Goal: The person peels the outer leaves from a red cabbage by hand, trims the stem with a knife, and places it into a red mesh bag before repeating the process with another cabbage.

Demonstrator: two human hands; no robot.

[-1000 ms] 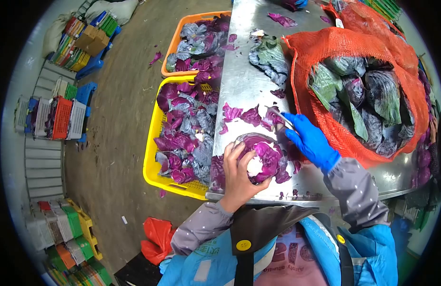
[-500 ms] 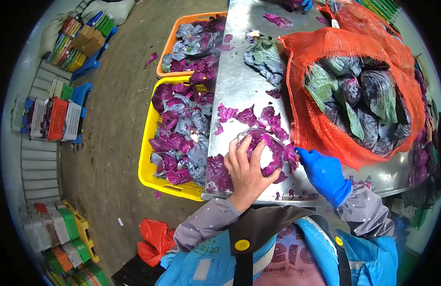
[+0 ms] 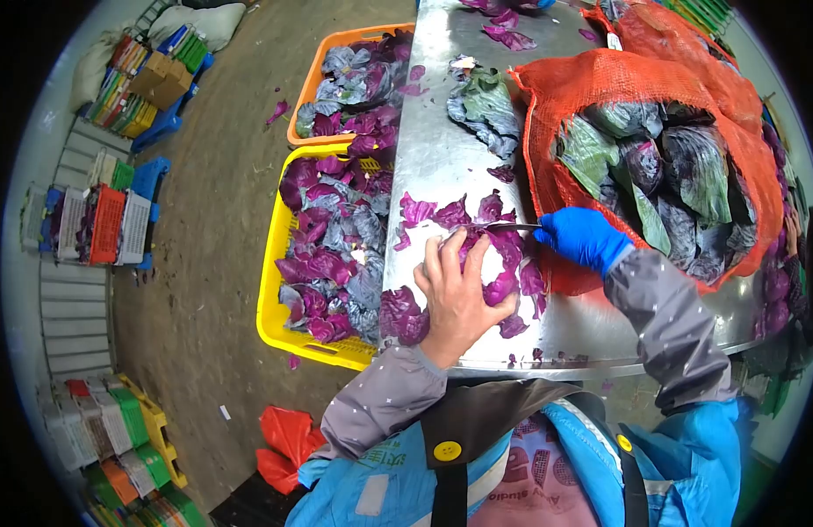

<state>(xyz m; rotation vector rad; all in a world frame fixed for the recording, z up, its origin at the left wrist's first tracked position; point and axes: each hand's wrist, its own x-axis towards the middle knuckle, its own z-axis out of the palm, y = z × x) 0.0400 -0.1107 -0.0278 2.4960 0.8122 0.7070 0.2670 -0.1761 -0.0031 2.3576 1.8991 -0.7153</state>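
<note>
Right hand [image 3: 582, 237], clenching a knife [image 3: 514, 227], moved forward beside the cabbage [image 3: 501, 287] clasped under the left hand [image 3: 461, 299].

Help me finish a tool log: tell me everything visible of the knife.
The knife shows a slim grey blade that looks like metal. The blue-gloved right hand grips it, largely hiding the handle. The blade points toward the picture's left, over the table, its tip by the far edge of the cabbage; whether they touch is unclear.
</note>
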